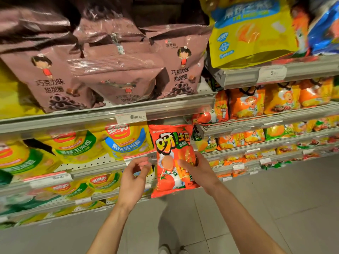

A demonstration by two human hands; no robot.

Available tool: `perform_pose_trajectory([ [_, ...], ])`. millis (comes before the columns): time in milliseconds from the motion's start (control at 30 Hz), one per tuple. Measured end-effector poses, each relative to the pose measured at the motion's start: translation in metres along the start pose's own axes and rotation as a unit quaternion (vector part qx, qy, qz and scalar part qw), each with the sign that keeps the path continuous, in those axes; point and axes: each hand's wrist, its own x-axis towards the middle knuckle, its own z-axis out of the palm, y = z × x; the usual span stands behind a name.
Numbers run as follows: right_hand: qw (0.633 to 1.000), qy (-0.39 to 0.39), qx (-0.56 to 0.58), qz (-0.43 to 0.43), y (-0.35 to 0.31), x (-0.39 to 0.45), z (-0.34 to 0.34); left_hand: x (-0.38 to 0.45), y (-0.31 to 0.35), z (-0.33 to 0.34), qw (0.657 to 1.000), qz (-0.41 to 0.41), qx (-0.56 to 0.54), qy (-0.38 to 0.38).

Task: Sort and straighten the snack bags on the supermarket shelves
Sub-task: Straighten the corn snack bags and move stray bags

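A red-orange snack bag (169, 143) with a chef picture is held upright in front of the shelves by my right hand (196, 168), whose fingers wrap its right edge and front. My left hand (133, 177) hovers just left of the bag with curled, parted fingers and nothing in it. Brown chocolate-ring bags (117, 70) crowd the upper shelf, one leaning forward. Yellow corn snack bags (126, 142) with blue or green labels fill the shelves behind and left of my hands.
Orange chip bags (245, 103) line the shelves to the right, with a big yellow bag (251, 33) above them. Price-tag rails (131, 117) run along each shelf edge. Grey tiled floor (256, 208) lies below and to the right.
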Motion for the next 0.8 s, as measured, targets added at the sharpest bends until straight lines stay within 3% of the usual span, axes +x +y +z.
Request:
perform_pose_trajectory([
  [433,0.994,0.098,0.023,-0.042,-0.010,-0.059,-0.059,-0.020,0.064,-0.004,0.994,0.095,-0.046,-0.011],
  [800,0.986,0.138,0.049,-0.077,-0.020,-0.094,-0.168,-0.046,0.136,0.086,0.981,0.166,-0.084,-0.050],
])
